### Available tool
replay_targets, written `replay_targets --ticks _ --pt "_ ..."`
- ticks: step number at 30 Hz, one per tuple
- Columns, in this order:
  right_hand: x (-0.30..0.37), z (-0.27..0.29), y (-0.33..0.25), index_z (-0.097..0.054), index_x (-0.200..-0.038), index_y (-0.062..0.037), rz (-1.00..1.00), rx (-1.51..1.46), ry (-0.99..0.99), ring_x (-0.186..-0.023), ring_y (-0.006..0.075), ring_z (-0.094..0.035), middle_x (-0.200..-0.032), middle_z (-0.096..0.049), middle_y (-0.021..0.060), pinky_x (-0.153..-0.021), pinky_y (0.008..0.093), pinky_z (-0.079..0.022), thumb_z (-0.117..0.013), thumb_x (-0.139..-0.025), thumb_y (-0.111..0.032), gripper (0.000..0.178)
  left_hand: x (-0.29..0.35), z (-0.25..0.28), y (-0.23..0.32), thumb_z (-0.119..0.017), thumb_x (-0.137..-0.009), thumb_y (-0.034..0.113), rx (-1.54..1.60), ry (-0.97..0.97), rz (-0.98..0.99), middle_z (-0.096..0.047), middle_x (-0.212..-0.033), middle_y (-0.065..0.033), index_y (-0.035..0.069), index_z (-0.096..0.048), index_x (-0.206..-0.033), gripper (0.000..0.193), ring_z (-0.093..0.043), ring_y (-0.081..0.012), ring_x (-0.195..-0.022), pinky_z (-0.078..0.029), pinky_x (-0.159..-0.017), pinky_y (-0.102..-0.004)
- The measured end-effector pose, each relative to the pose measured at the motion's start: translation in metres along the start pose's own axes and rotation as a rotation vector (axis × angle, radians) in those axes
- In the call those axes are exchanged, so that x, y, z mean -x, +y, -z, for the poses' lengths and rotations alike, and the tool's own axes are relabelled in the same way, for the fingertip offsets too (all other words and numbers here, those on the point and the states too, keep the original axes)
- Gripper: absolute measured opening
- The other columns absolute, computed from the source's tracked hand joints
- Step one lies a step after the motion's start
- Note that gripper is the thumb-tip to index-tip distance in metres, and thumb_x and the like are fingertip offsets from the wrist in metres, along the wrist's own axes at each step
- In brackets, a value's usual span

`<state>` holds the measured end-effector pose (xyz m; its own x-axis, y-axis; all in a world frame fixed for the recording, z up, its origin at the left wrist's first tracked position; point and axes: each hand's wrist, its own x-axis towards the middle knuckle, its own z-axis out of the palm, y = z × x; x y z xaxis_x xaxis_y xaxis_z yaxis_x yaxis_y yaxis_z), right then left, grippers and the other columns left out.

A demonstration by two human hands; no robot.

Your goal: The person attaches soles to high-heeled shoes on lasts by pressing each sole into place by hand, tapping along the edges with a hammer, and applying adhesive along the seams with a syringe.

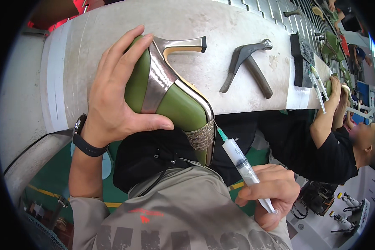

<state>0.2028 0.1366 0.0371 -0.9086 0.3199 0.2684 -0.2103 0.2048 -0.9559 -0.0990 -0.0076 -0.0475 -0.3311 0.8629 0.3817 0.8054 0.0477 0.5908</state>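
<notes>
In my left hand [114, 89] is a green high-heeled shoe [183, 106], tipped on its side with its metallic heel pointing right. My fingers wrap over the back of the shoe, and the thumb presses along its side. A glittery band [200, 136] circles the front part near the toe. My right hand [275, 191] grips a clear plastic syringe [242, 160] with a green needle hub. The needle tip reaches the sole edge beside the glittery band; whether it touches is too small to tell. Pale contents show inside the barrel.
A hammer [250, 62] lies on the pale worktable [187, 25] beyond the shoe. Farther right stand a black block [302, 60] and more syringes [318, 89]. A co-worker in black [321, 146] sits at the right, handling a shoe. A conveyor [275, 14] runs along the back.
</notes>
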Motion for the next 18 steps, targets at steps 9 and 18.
replay_targets --ticks 9,18 --pt "-0.019 0.065 0.014 -0.063 -0.117 0.0082 -0.210 0.000 0.618 -0.058 0.0217 -0.065 -0.081 -0.069 0.0217 -0.058 0.0315 -0.055 -0.042 -0.112 -0.037 0.050 -0.001 -0.001 0.000 -0.084 -0.062 0.077 0.005 0.008 -0.001 -0.043 -0.157 -0.0294 -0.002 -0.046 -0.152 0.125 -0.048 -0.0466 -0.140 -0.039 -0.116 -0.0522" --pt "-0.078 0.186 0.095 -0.063 -0.124 0.0007 -0.312 -0.012 0.970 -0.063 0.0148 -0.068 -0.083 -0.072 0.0133 -0.048 0.0239 -0.043 -0.059 -0.105 -0.049 0.053 0.002 -0.001 0.004 -0.078 -0.066 0.082 -0.012 -0.003 0.005 -0.042 -0.159 -0.0286 -0.002 -0.044 -0.154 0.127 -0.046 -0.0446 -0.143 -0.036 -0.118 -0.0520"
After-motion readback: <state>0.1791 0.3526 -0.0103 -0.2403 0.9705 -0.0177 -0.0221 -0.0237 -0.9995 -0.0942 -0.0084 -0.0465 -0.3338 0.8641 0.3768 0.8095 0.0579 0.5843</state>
